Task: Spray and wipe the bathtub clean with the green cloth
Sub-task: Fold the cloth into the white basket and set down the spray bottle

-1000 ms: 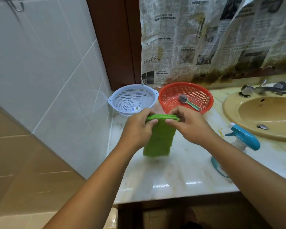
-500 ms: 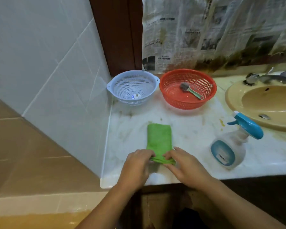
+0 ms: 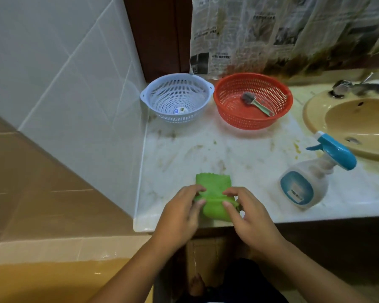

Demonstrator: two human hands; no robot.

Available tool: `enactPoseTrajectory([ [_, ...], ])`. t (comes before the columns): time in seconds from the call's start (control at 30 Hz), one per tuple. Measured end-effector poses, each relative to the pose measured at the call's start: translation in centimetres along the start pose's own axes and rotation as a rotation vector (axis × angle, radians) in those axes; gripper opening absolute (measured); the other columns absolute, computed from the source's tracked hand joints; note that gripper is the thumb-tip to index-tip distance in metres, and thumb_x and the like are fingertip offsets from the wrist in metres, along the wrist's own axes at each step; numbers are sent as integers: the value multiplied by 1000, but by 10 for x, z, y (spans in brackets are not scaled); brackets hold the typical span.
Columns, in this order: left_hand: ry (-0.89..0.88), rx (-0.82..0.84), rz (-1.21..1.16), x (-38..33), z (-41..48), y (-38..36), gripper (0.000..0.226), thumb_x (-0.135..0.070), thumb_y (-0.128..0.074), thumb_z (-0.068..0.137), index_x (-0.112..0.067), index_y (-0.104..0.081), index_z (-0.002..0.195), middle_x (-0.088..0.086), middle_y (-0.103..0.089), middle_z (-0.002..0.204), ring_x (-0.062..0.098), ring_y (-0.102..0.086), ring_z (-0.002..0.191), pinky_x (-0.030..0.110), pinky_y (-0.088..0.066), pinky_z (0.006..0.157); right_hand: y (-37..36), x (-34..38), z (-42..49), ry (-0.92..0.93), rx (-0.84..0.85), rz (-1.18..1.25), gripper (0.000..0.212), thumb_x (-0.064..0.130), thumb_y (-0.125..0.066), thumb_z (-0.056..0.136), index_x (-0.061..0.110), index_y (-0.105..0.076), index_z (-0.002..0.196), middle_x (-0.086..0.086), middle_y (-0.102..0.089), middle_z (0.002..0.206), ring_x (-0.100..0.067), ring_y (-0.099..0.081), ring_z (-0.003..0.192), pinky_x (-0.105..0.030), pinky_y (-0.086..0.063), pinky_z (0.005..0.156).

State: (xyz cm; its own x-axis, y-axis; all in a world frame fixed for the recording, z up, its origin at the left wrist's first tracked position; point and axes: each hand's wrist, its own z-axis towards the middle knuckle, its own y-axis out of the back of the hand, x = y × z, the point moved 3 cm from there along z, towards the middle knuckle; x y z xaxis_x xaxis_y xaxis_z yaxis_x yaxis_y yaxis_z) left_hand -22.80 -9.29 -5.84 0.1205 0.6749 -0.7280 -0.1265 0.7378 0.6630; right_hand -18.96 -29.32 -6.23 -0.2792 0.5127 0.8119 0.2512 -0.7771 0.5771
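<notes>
The green cloth [image 3: 213,193] lies on the marble counter [image 3: 239,154] near its front edge, its near end folded up over itself. My left hand [image 3: 179,213] pinches the fold's left side and my right hand [image 3: 247,217] pinches its right side. A white spray bottle [image 3: 309,182] with a blue trigger head lies tilted on the counter to the right of the cloth, apart from both hands. The yellowish bathtub [image 3: 42,278] shows at the bottom left, below the counter.
At the back of the counter stand a pale blue colander [image 3: 177,98] and a red colander [image 3: 253,101] holding a small brush [image 3: 256,103]. A beige sink [image 3: 357,125] with a tap is at the right. A tiled wall borders the counter's left side. Newspaper covers the back wall.
The cloth went from hanging in the air between my hands to lying on the counter. Both hands have since folded its near end forward over the rest.
</notes>
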Motion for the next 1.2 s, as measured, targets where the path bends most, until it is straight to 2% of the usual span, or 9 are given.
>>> enactPoseTrajectory([
  [0.17, 133, -78, 95, -1, 58, -5, 20, -27, -53, 106, -26, -57, 126, -9, -65, 109, 13, -61, 91, 33, -47, 79, 1, -4, 51, -92, -122, -38, 21, 20, -63, 101, 20, -62, 122, 10, -63, 113, 5, -53, 99, 2, -33, 83],
  [0.3, 264, -18, 178, 17, 87, -20, 16, -31, -50, 107, -26, -53, 121, -5, -67, 103, 23, -63, 89, 40, -51, 78, -9, -23, 84, -194, -123, -108, 16, 21, -64, 101, 16, -65, 116, 7, -65, 108, -11, -59, 101, -15, -35, 79],
  [0.4, 363, 27, 207, 30, 94, -29, 18, -36, -53, 105, -23, -54, 117, -4, -65, 99, 25, -62, 91, 40, -52, 77, -17, -38, 96, -267, -46, -287, 14, 32, -63, 101, 22, -69, 109, 3, -62, 107, -21, -62, 94, -31, -43, 76],
  [0.6, 576, 44, 199, 38, 87, -29, 43, -54, -50, 102, -18, -58, 124, 1, -69, 98, 24, -65, 91, 34, -48, 72, -17, -47, 91, -284, -44, -381, 29, 47, -53, 103, 31, -73, 117, 3, -66, 113, -22, -59, 107, -37, -52, 76],
  [0.73, 646, 144, 5, 32, 82, -36, 46, -50, -63, 98, -17, -54, 128, 2, -68, 107, 22, -66, 97, 34, -52, 80, -18, -55, 88, -418, 88, -242, 54, 49, -62, 98, 21, -57, 143, -7, -64, 125, -27, -57, 123, -42, -52, 98],
  [0.87, 828, 53, -499, 30, 75, -39, 57, -33, -86, 80, -15, -60, 128, 5, -73, 112, 22, -74, 97, 41, -61, 89, -9, -53, 86, -487, 215, -67, 67, 39, -73, 95, 20, -46, 153, -5, -57, 138, -23, -57, 127, -35, -48, 104],
  [0.93, 811, 48, -670, 21, 69, -38, 37, -15, -86, 81, -11, -69, 114, 8, -77, 102, 21, -76, 90, 39, -63, 84, 2, -46, 83, -450, 293, 50, 61, 29, -75, 95, 25, -49, 151, 0, -58, 138, -15, -60, 122, -31, -50, 104],
  [1.03, 646, 126, -727, 6, 54, -31, 19, -8, -80, 88, -14, -75, 105, 8, -78, 99, 17, -74, 91, 32, -60, 81, 15, -37, 73, -335, 373, 148, 33, 18, -75, 95, 32, -64, 122, 2, -62, 120, 0, -65, 103, -20, -55, 92],
  [1.2, 412, 244, -616, -2, 36, -15, 24, -9, -77, 92, -25, -68, 108, -3, -72, 103, 10, -69, 101, 25, -56, 85, 24, -37, 51, -281, 323, 269, 29, 25, -79, 92, 42, -63, 109, 14, -65, 123, -21, -66, 112, -35, -55, 99],
])
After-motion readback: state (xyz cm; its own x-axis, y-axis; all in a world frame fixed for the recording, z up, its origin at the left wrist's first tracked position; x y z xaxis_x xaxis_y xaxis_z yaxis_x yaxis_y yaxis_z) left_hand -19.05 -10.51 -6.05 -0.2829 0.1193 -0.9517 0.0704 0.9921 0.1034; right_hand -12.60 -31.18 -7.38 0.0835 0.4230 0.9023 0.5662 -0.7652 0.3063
